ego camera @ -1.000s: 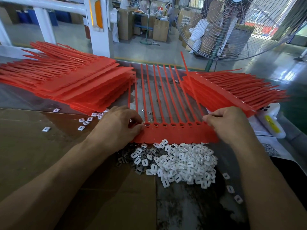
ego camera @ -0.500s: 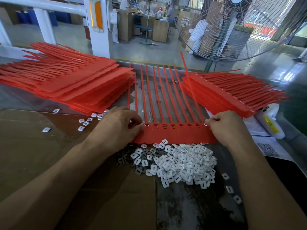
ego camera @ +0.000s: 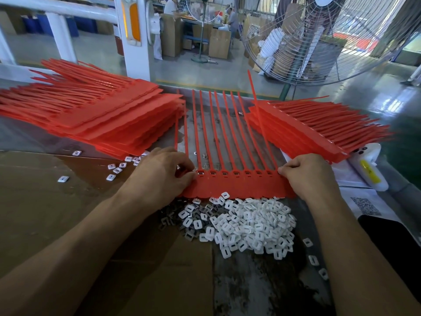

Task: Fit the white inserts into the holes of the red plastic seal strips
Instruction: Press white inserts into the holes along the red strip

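Observation:
A red seal strip sheet [ego camera: 237, 185] lies flat in front of me, its thin tails running away across the table. A row of square holes runs along its head band, several with inserts seated. My left hand [ego camera: 164, 176] pinches the sheet's left end with curled fingers. At the right end, my right hand [ego camera: 307, 176] grips the sheet's corner. A heap of white inserts [ego camera: 252, 222] lies just below the sheet, with darker metal clips mixed in at its left side.
A tall stack of red sheets [ego camera: 95, 119] fills the left of the table, another stack [ego camera: 314, 128] the right. Loose inserts [ego camera: 116, 169] lie by the left stack. A white bottle [ego camera: 369, 169] and printed papers [ego camera: 364, 204] sit far right. Cardboard [ego camera: 57, 213] covers the near left.
My right hand has slid a little to the right along the sheet's head band to its corner. The left hand stays at the left end.

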Motion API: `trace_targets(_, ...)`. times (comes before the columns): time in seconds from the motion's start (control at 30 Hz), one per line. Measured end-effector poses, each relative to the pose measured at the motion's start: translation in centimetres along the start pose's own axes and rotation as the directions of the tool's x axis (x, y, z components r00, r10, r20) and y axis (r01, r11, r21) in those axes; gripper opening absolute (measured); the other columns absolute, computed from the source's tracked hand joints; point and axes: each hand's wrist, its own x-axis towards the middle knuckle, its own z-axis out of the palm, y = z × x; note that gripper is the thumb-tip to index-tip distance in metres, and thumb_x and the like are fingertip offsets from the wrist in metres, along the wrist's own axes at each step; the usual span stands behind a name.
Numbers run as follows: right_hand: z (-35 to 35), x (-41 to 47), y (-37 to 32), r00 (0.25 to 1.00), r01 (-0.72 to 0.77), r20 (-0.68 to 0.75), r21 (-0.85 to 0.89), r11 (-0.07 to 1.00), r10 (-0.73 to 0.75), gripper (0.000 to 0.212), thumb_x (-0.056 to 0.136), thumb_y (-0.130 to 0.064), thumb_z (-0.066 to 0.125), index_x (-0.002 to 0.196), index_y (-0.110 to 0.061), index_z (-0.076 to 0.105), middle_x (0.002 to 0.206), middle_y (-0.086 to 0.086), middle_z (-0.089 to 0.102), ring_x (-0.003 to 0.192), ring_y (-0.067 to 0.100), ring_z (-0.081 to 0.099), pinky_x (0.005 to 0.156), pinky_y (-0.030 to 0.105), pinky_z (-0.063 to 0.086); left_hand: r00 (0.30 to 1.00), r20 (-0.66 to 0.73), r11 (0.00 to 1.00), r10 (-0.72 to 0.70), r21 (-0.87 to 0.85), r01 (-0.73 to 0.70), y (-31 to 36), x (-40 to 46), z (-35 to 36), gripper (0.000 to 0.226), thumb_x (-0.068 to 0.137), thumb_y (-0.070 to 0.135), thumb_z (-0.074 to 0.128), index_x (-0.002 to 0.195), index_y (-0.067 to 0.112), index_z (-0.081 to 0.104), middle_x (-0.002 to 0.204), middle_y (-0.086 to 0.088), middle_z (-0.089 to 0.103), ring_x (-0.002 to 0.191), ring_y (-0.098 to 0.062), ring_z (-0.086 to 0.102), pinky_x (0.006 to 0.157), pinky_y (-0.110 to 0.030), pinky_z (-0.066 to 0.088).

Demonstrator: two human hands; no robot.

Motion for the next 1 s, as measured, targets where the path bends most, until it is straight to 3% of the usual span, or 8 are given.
trace_targets(0.3, 0.7, 0.1, 0.0, 0.998, 0.05, -0.033, 0.055, 0.997, -0.048, 0.011, 0.094, -0.025, 0.07, 0.093, -0.02, 0.079, 0.087, 0.001, 0.074, 0.087, 0.024, 0.068, 0.082, 0.043, 0.056, 1.0, -0.003, 1.0, -0.002, 0.012, 0.002, 0.0, -0.1, -0.1, 0.021, 0.092, 0.048, 0.067, 0.107, 0.035, 0.071, 0.104, 0.016, 0.059, 0.105, -0.008, 0.05, 0.092, -0.033, 0.046)
trace_targets(0.47, 0.4, 0.0, -0.2, 0.996, 0.078, -0.049, 0.057, 0.995, -0.075, 0.02, 0.095, -0.019, 0.062, 0.081, -0.017, 0.076, 0.075, -0.001, 0.072, 0.077, 0.023, 0.067, 0.074, 0.043, 0.058, 1.0, -0.007, 1.0, -0.002, 0.011, 0.002, 0.0, -0.1, -0.1, 0.02, 0.091, 0.047, 0.068, 0.106, 0.035, 0.072, 0.103, 0.016, 0.059, 0.104, -0.008, 0.05, 0.09, -0.032, 0.046)
trace_targets(0.57, -0.4, -0.6, -0.9, 0.987, 0.151, -0.077, 0.144, 0.978, -0.141, 0.016, 0.094, -0.025, 0.065, 0.082, -0.023, 0.076, 0.073, -0.008, 0.071, 0.072, 0.009, 0.066, 0.069, 0.036, 0.055, 1.0, -0.016, 1.0, -0.003, -0.002, 0.003, 0.1, -0.1, -0.1, 0.019, 0.091, 0.047, 0.068, 0.104, 0.035, 0.072, 0.102, 0.016, 0.059, 0.103, -0.009, 0.051, 0.09, -0.033, 0.046)
trace_targets(0.7, -1.8, -2.6, -2.7, 0.907, 0.312, 0.21, 0.249, 0.917, -0.365, 0.01, 0.087, -0.038, 0.079, 0.078, -0.035, 0.077, 0.075, -0.025, 0.071, 0.069, -0.01, 0.064, 0.066, 0.025, 0.044, 1.0, -0.014, 1.0, -0.003, 0.001, 0.004, 0.1, -0.2, -0.1, 0.02, 0.091, 0.047, 0.068, 0.106, 0.034, 0.072, 0.102, 0.016, 0.059, 0.104, -0.009, 0.05, 0.091, -0.033, 0.046)
trace_targets(0.77, -2.1, -3.2, -3.4, 0.826, 0.355, 0.399, 0.18, 0.918, -0.397, 0.009, 0.081, -0.044, 0.084, 0.081, -0.039, 0.076, 0.079, -0.021, 0.073, 0.073, -0.003, 0.068, 0.068, 0.028, 0.051, 1.0, -0.008, 1.0, -0.001, 0.002, 0.001, 0.0, -0.1, -0.1, 0.021, 0.092, 0.047, 0.067, 0.107, 0.034, 0.071, 0.103, 0.016, 0.059, 0.104, -0.009, 0.05, 0.092, -0.033, 0.046)
trace_targets(0.83, -2.3, -3.7, -4.0, 0.753, 0.368, 0.555, 0.089, 0.926, -0.352, 0.026, 0.07, -0.055, 0.088, 0.083, -0.037, 0.075, 0.08, -0.02, 0.073, 0.073, 0.001, 0.07, 0.068, 0.03, 0.057, 1.0, -0.003, 1.0, -0.002, 0.005, 0.002, 0.0, -0.1, -0.1, 0.022, 0.092, 0.048, 0.066, 0.108, 0.034, 0.071, 0.104, 0.016, 0.059, 0.104, -0.009, 0.05, 0.093, -0.033, 0.046)
trace_targets(0.9, -2.2, -4.1, -4.3, 0.723, 0.399, 0.614, 0.004, 0.917, -0.317, 0.042, 0.059, -0.065, 0.088, 0.087, -0.038, 0.072, 0.083, -0.026, 0.071, 0.075, -0.005, 0.067, 0.068, 0.026, 0.057, 1.0, -0.001, 1.0, -0.003, 0.008, 0.003, 0.1, -0.1, -0.1, 0.022, 0.092, 0.048, 0.066, 0.108, 0.034, 0.071, 0.104, 0.015, 0.058, 0.104, -0.009, 0.05, 0.093, -0.034, 0.046)
trace_targets(1.0, -1.8, -4.6, -4.6, 0.706, 0.429, 0.63, -0.017, 0.903, -0.323, 0.043, 0.06, -0.06, 0.091, 0.091, -0.041, 0.069, 0.085, -0.025, 0.069, 0.074, -0.006, 0.065, 0.065, 0.025, 0.056, 1.0, -0.003, 1.0, -0.005, 0.011, 0.005, 0.1, -0.2, -0.1, 0.022, 0.092, 0.048, 0.066, 0.108, 0.033, 0.071, 0.104, 0.015, 0.059, 0.105, -0.009, 0.05, 0.094, -0.033, 0.046)
